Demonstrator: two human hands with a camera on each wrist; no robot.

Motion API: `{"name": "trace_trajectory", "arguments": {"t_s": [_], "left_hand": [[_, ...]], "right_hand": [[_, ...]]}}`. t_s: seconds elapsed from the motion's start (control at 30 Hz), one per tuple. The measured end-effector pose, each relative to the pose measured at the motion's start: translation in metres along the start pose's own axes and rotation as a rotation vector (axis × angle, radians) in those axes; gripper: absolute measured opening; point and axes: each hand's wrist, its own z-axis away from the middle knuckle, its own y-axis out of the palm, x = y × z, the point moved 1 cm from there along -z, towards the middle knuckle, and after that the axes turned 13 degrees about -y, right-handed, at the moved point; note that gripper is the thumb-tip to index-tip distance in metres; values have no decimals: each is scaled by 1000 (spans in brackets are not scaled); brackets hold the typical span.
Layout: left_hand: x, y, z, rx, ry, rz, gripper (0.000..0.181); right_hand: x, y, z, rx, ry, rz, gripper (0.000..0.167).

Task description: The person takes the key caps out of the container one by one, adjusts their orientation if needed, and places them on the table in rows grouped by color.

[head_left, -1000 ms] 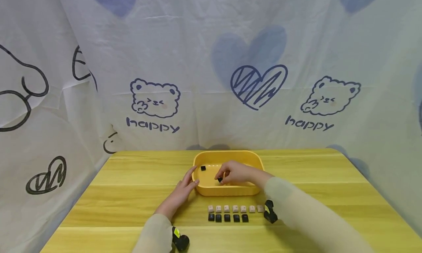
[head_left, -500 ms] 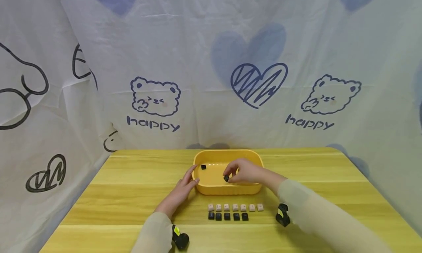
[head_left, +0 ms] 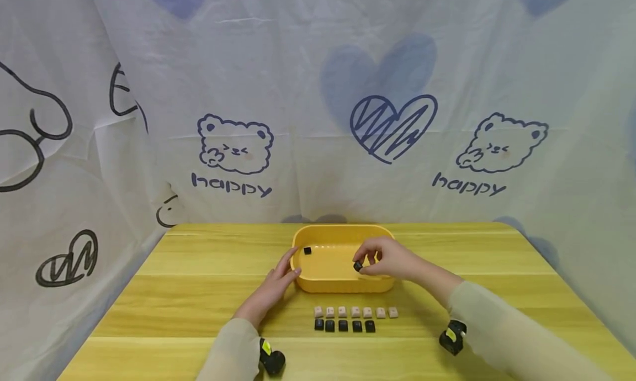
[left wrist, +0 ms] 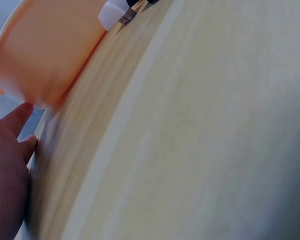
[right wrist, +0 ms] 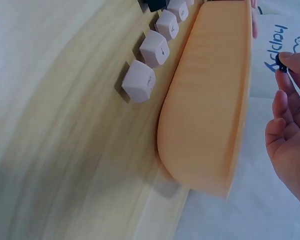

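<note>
A yellow plastic tray (head_left: 343, 286) stands toward the back of the table. My left hand (head_left: 270, 290) rests at its left end, fingers fairly straight and touching the rim; in the left wrist view the hand (left wrist: 7, 165) lies beside the outer wall. Thumb and fingers of my right hand (head_left: 387, 257) pinch a black keycap (head_left: 358, 266), seen above the tray's right half. The right wrist view shows this black keycap (right wrist: 281, 63) at the fingertips, above the rim. Another black keycap (head_left: 307, 250) lies inside the tray at the far left.
In front of the tray, a row of white keycaps (head_left: 355, 312) runs across the table (head_left: 199, 292). Nearer to me is a row of black keycaps (head_left: 343, 326). A printed cloth (head_left: 308, 149) hangs behind the table.
My right hand has moved right, and slightly up from the tray floor, with the black keycap pinched. The left hand has stayed at the tray's left end.
</note>
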Motion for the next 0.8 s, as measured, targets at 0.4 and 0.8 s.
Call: {"name": "trace_trajectory", "arguments": {"t_s": [0.4, 0.8], "left_hand": [[0, 0, 0, 15, 0, -4, 59], [2, 0, -3, 13, -3, -7, 59]], "right_hand": [[15, -5, 34, -17, 60, -52, 17], [10, 12, 62, -99, 61, -75, 19]]}}
